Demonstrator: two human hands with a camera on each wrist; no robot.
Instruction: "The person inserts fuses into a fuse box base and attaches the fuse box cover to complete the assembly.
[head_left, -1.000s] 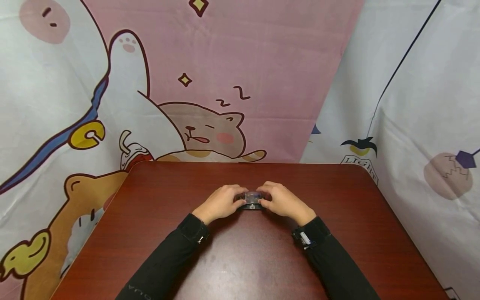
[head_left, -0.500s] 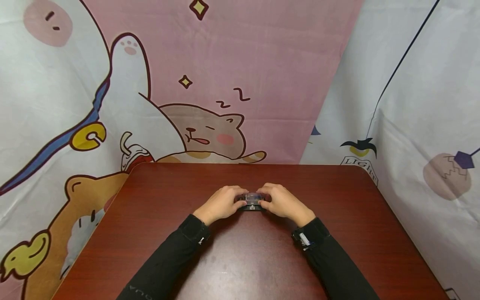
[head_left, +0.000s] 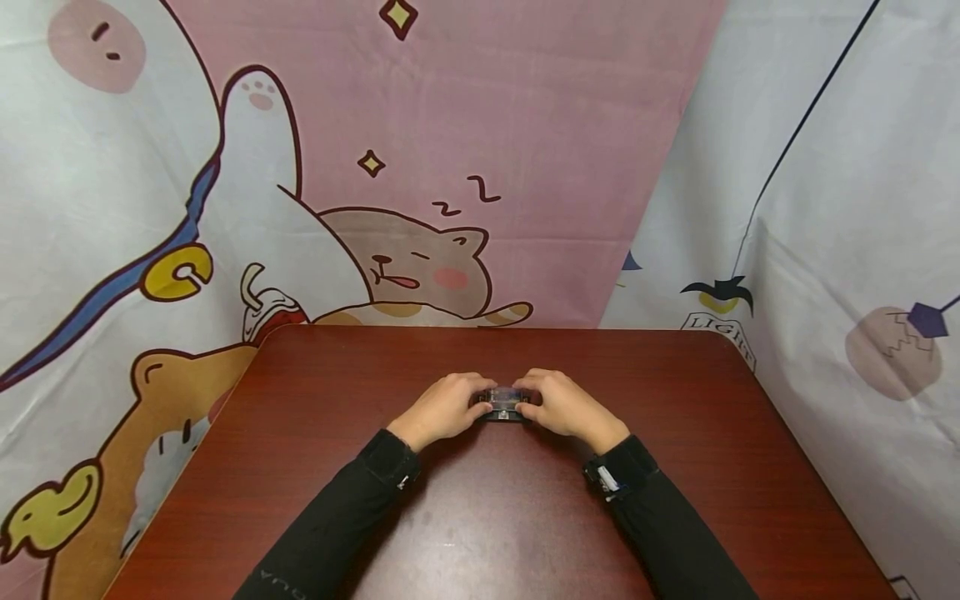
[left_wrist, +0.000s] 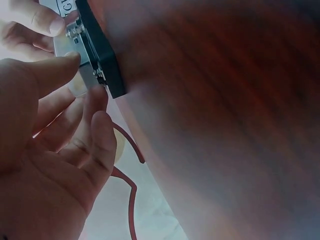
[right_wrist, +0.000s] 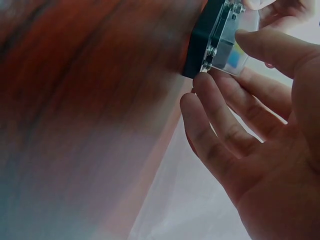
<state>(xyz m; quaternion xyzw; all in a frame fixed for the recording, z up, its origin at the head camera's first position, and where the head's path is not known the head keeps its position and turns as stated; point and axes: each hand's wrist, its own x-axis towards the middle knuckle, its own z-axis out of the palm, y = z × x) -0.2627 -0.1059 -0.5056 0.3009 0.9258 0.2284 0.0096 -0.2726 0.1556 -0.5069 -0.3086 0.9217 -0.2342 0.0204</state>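
A small black-based device with a clear cover [head_left: 504, 404] sits on the dark red table [head_left: 480, 517], a little beyond its middle. My left hand [head_left: 444, 407] pinches its left end and my right hand [head_left: 564, 404] pinches its right end. In the left wrist view the left hand [left_wrist: 86, 76] has its thumb on the clear cover [left_wrist: 75, 47] and a fingertip at the black base [left_wrist: 102, 55]. In the right wrist view the right hand [right_wrist: 223, 57] does the same, thumb on the clear part [right_wrist: 230, 52], fingers under the black base [right_wrist: 200, 45]. Both arms wear black sleeves.
A cartoon-printed cloth backdrop [head_left: 420, 167] hangs close behind the table and along its left side. A white printed cloth [head_left: 825, 250] hangs on the right. The table's rounded far corners [head_left: 720, 333] touch the cloth.
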